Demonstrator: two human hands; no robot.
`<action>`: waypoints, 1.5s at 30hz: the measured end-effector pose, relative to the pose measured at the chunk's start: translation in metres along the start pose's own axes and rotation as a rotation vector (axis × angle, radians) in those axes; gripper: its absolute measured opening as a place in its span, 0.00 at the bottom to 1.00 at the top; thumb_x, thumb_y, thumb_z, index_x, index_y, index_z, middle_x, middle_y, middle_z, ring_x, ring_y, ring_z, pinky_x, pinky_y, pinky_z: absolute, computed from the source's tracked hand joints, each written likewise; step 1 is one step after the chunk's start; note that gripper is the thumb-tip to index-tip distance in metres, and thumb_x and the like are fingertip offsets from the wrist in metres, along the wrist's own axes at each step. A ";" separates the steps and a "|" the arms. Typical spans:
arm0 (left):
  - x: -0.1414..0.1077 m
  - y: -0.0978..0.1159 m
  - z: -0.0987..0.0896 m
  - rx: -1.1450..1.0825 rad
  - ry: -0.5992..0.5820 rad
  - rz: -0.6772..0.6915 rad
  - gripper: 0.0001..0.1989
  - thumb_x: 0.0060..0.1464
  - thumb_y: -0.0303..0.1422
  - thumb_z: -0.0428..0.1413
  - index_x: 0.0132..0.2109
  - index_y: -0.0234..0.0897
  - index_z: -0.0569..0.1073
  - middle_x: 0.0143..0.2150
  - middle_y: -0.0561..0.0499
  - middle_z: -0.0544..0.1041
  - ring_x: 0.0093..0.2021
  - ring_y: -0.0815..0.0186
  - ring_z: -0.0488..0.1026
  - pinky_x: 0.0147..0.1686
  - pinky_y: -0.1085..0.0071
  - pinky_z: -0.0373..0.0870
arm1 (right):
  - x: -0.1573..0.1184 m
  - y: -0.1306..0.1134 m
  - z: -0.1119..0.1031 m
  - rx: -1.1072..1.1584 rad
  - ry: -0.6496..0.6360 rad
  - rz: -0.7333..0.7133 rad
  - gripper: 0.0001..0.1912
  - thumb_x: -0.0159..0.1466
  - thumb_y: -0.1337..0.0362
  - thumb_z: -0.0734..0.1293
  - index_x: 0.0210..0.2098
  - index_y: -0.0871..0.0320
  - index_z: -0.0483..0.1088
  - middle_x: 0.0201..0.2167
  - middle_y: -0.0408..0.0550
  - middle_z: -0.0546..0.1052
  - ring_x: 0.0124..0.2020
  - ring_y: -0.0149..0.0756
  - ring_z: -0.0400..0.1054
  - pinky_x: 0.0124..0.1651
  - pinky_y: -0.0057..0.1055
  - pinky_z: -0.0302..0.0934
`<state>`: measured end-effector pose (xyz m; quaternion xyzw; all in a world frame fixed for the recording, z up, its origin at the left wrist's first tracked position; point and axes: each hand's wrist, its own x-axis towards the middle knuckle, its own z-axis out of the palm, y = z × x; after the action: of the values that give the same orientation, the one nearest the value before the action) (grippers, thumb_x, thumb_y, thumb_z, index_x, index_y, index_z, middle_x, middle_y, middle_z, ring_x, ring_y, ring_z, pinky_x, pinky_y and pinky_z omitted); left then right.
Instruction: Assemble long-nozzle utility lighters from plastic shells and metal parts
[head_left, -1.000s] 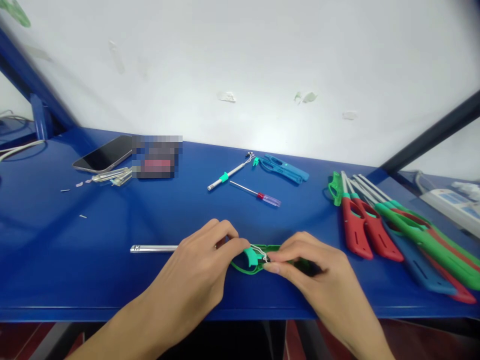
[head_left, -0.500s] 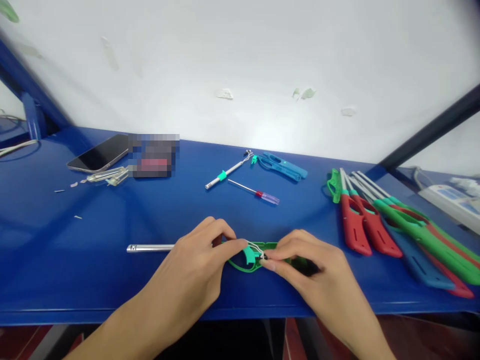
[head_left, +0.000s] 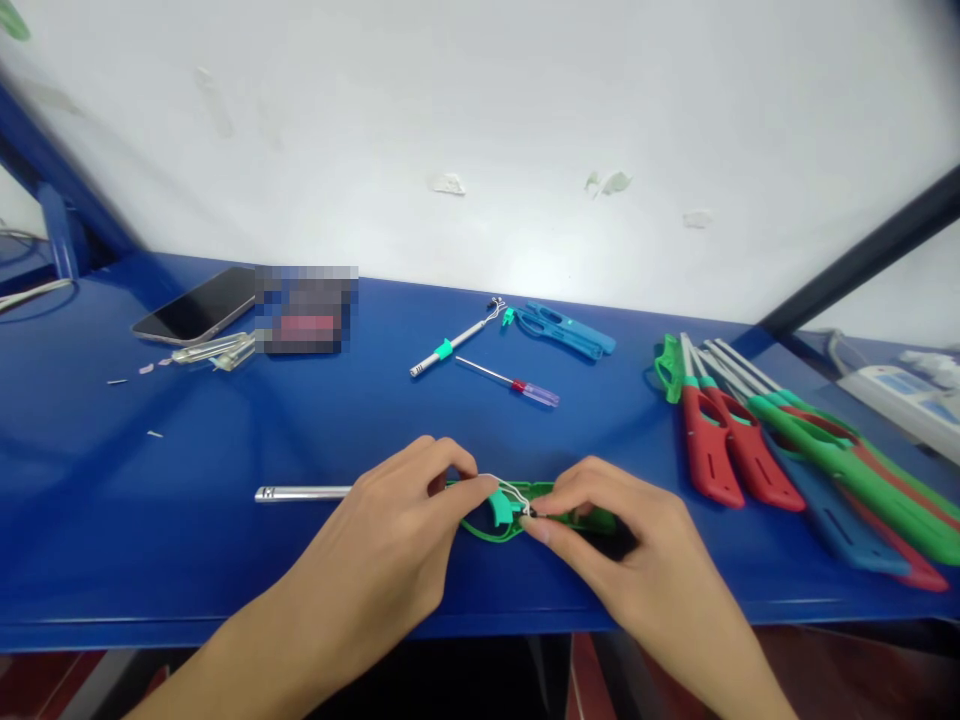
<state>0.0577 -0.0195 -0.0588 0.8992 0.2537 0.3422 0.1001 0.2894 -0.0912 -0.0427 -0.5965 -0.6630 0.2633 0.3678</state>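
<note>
A green lighter shell [head_left: 487, 535] lies open near the table's front edge, its silver barrel [head_left: 304, 494] pointing left. Inside it sits a teal trigger [head_left: 501, 507], with white wires [head_left: 513, 489] looping over it. My left hand [head_left: 409, 525] is closed over the front of the lighter, thumb and index finger at the trigger and wires; its other fingers are partly hidden. With thumb and index finger, my right hand [head_left: 634, 530] pinches a small black part [head_left: 533, 513] where the wires end. Behind that hand, part of the shell is covered.
Beyond the hands lie a screwdriver [head_left: 536, 393], a loose barrel with a teal band [head_left: 444, 350] and a blue shell [head_left: 566, 332]. Several long lighters [head_left: 810, 445] are piled at right, near a power strip [head_left: 900, 400]. A phone [head_left: 199, 305] and clear pieces [head_left: 217, 350] rest at left.
My left hand has shifted very slightly to the right along the lighter. The right hand keeps its pinch on the black part, almost unmoved.
</note>
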 end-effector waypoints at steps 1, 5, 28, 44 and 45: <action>0.000 0.001 0.000 0.007 -0.005 -0.004 0.21 0.65 0.14 0.49 0.55 0.36 0.78 0.46 0.47 0.78 0.39 0.63 0.76 0.36 0.68 0.77 | 0.000 -0.001 0.000 0.002 -0.005 0.000 0.05 0.72 0.59 0.73 0.37 0.47 0.80 0.37 0.38 0.80 0.36 0.32 0.76 0.39 0.29 0.67; -0.001 0.001 0.000 0.033 0.001 0.014 0.21 0.65 0.13 0.49 0.56 0.36 0.78 0.45 0.47 0.77 0.37 0.64 0.76 0.34 0.68 0.75 | -0.001 -0.003 -0.002 0.026 -0.030 -0.001 0.07 0.73 0.59 0.72 0.38 0.47 0.81 0.38 0.41 0.81 0.37 0.34 0.77 0.40 0.30 0.69; 0.000 0.002 0.001 0.052 -0.036 -0.011 0.21 0.64 0.11 0.49 0.53 0.35 0.76 0.45 0.48 0.78 0.41 0.61 0.71 0.40 0.63 0.75 | -0.003 0.007 -0.009 -0.019 -0.041 -0.064 0.08 0.71 0.66 0.74 0.46 0.45 0.82 0.43 0.37 0.87 0.43 0.35 0.83 0.48 0.27 0.74; 0.002 0.003 0.001 0.079 -0.058 -0.006 0.22 0.58 0.08 0.49 0.49 0.34 0.76 0.42 0.47 0.77 0.40 0.61 0.69 0.38 0.64 0.75 | -0.003 0.008 -0.008 -0.025 -0.056 -0.096 0.08 0.72 0.65 0.73 0.48 0.45 0.82 0.43 0.39 0.86 0.42 0.35 0.82 0.48 0.28 0.74; 0.002 0.003 0.001 0.074 -0.057 -0.010 0.22 0.57 0.08 0.49 0.49 0.34 0.76 0.42 0.47 0.77 0.40 0.61 0.69 0.38 0.64 0.74 | -0.003 0.008 -0.008 -0.027 -0.055 -0.097 0.08 0.72 0.65 0.73 0.48 0.45 0.83 0.43 0.39 0.86 0.42 0.36 0.82 0.47 0.28 0.74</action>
<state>0.0610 -0.0210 -0.0574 0.9104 0.2677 0.3062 0.0755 0.3007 -0.0940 -0.0453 -0.5611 -0.7045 0.2526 0.3537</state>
